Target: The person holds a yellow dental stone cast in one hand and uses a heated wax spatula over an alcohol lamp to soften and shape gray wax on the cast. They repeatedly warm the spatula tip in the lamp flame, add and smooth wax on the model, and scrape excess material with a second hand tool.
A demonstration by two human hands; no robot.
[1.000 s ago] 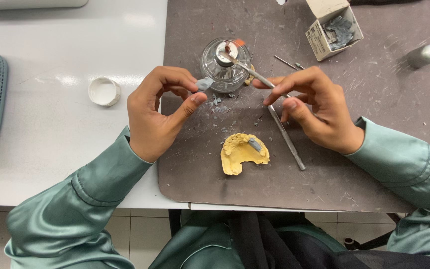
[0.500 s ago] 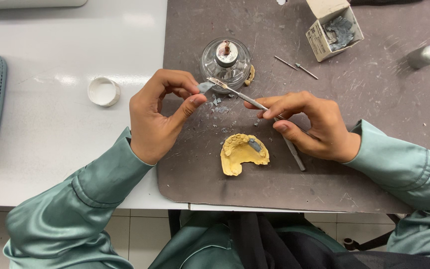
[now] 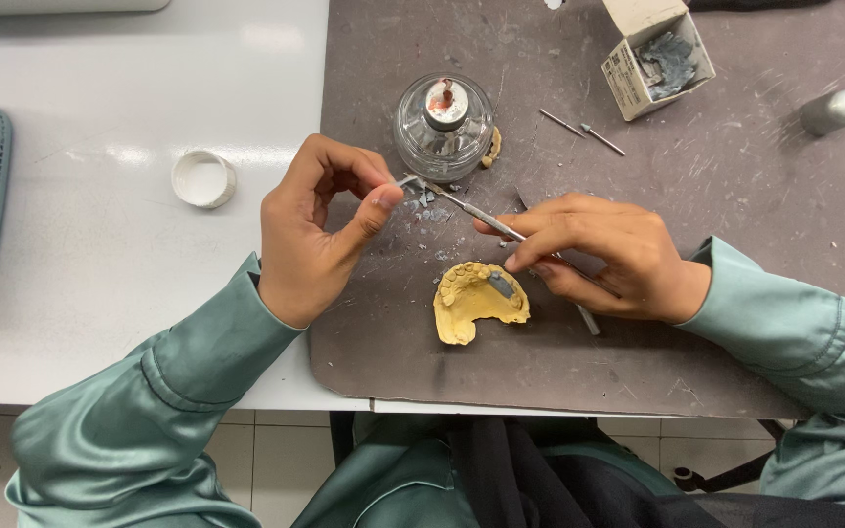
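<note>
Over the dark mat on the counter, our left hand pinches a small grey piece; our right hand grips a metal instrument touching it, beside the glass burner.

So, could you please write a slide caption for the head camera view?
Left hand pinches a small grey piece while right hand applies a thin metal instrument, above a yellow dental cast.

A dental lab: a yellow plaster cast of teeth lies on a scuffed grey mat over the white counter, beside a glass spirit lamp and thin metal tools.
</note>
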